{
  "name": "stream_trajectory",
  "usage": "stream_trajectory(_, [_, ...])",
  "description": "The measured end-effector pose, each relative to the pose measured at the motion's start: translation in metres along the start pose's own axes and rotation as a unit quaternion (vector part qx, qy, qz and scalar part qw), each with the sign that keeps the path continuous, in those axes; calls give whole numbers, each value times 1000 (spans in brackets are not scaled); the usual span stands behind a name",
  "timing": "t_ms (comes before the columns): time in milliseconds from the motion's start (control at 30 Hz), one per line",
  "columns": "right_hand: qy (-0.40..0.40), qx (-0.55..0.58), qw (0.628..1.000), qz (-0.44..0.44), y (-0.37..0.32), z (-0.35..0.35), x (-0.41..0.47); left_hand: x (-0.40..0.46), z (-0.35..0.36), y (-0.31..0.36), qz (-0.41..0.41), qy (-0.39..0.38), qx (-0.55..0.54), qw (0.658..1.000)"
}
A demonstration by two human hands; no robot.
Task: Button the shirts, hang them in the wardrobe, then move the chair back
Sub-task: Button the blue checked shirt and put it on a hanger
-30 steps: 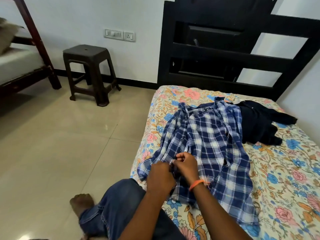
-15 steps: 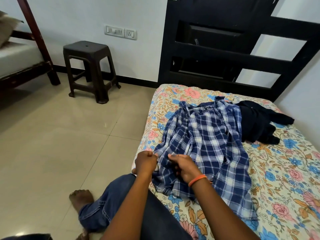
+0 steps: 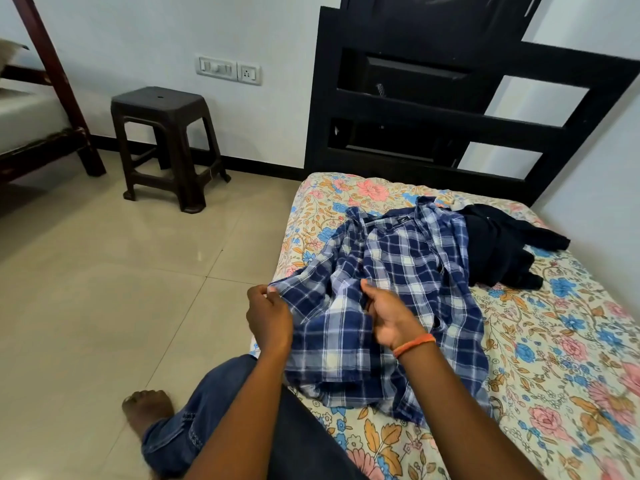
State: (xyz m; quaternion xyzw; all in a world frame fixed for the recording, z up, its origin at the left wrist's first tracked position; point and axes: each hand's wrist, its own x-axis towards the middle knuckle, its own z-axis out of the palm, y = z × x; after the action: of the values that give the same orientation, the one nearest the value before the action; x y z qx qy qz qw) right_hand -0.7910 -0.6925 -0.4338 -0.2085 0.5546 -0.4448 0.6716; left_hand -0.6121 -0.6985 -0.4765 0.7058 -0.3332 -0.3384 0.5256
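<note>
A blue and white plaid shirt [image 3: 412, 271] lies spread on the floral bedsheet [image 3: 554, 358], collar toward the headboard. My left hand [image 3: 268, 315] pinches the shirt's left front edge and holds it out past the side of the bed. My right hand [image 3: 389, 315], with an orange band on the wrist, grips the cloth near the middle of the shirt front. A dark navy shirt [image 3: 502, 247] lies crumpled to the right of the plaid one. A dark brown plastic stool [image 3: 166, 140] stands by the wall at the left.
A black headboard [image 3: 433, 109] rises behind the bed. Another bed with a dark wooden frame [image 3: 45, 147] is at the far left. Tiled floor [image 3: 104, 289] lies between. My jeans-clad leg and bare foot [image 3: 147, 407] rest beside the bed.
My left hand has pulled the shirt's left front edge out to the left, away from my right hand, spreading the cloth. The camera has moved closer to the bed.
</note>
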Motion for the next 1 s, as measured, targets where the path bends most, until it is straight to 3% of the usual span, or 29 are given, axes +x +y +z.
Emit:
stream_trajectory(100, [-33,23,999,35,24,-7,-2,-16,-3,4,65,-48,53,995])
stream_trajectory(167, [-64,31,997,17,36,-9,-4,-30,-3,4,138,-160,59,976])
stream_trajectory(233, [-93,39,995,-11,44,-12,-4,-41,-2,0,129,-289,55,947])
stream_trajectory(300, [-103,50,993,-26,50,-16,-3,-42,1,-11,148,-333,106,925])
stream_trajectory(467, [-31,13,999,-20,56,-28,-2,-33,6,-23,149,-339,147,917])
stream_trajectory(567, [53,-35,998,-16,60,-34,0,-33,5,-25,147,-330,242,900])
stream_trajectory(700, [73,-77,994,-27,63,-36,2,-39,7,-23,229,-246,463,820])
stream_trajectory(767, [81,-63,994,-42,66,-37,3,-45,10,-20,304,-209,475,799])
stream_trajectory(833, [97,-55,992,-64,68,-39,2,-48,16,-20,363,-233,440,788])
stream_trajectory(1000, [185,-87,966,-157,66,-71,-16,-53,33,-29,381,-288,447,756])
